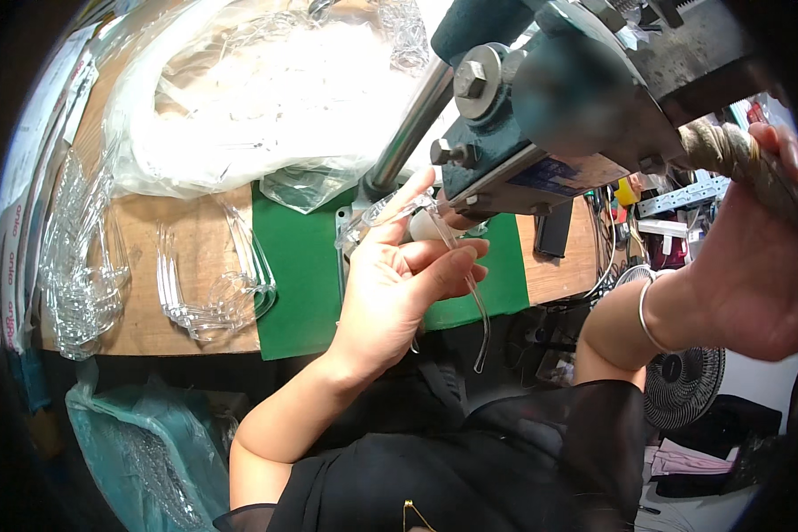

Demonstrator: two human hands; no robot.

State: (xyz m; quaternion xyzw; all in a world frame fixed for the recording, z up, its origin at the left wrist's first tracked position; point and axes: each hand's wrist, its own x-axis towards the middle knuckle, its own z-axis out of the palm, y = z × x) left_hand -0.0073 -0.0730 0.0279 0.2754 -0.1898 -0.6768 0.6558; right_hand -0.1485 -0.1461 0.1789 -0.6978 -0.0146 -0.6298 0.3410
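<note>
Head view: left hand (390,288) pinches clear frame (483,309) overhanging edge of green mat (507,279), right hand (754,253) grips wrapped lever (723,147).

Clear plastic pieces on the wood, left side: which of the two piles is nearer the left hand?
The smaller, fanned-out pile: it overlaps the green mat beside the left hand. The bigger, tangled pile lies farther left.

Glare bleaches the plastic bag (137,146); edges curve toward a black rim; machine (576,102) partly blurred
</note>
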